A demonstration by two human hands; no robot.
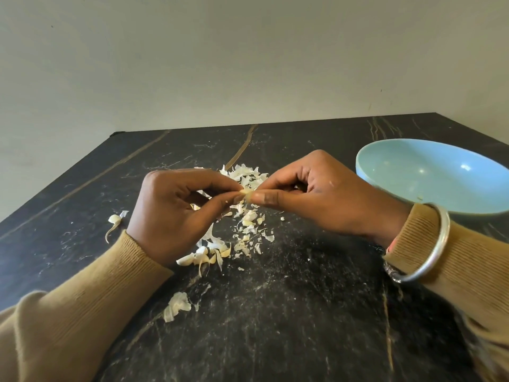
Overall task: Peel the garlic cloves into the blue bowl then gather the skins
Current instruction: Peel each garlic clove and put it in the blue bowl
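Left sleeve (82, 312): mustard knit, enters from the lower left corner.
Right sleeve (462, 260): same knit, from the lower right; a silver bangle (438, 244) sits over the cuff.
Tabletop (275, 326): black stone with pale veins, dusted with fine white flecks.
Nearest scrap (177, 306): one papery garlic skin lying alone, just off the left forearm.
Clove cluster (206, 256): several pale pieces, cloves and skins mixed, beside the left wrist; cannot tell which are peeled.
Left hand (176, 213): raised over the tabletop, thumb and forefinger pinching the garlic clove (246, 192); other fingers curled in.
Right hand (325, 199): thumb and forefinger pinch the same clove from the opposite side, fingertips meeting the left hand's; remaining fingers curled.
Garlic clove: small, cream, held between both hands above the scattered skins.
Skins (245, 173): loose pile under and beyond the hands, trailing toward the viewer.
Stray piece (114, 220): skin with a stem, left of the left hand.
Blue bowl (399, 175): on the tabletop to the far right, beyond the right wrist; contents not discernible.
Wall (248, 64): plain, pale, behind the tabletop.
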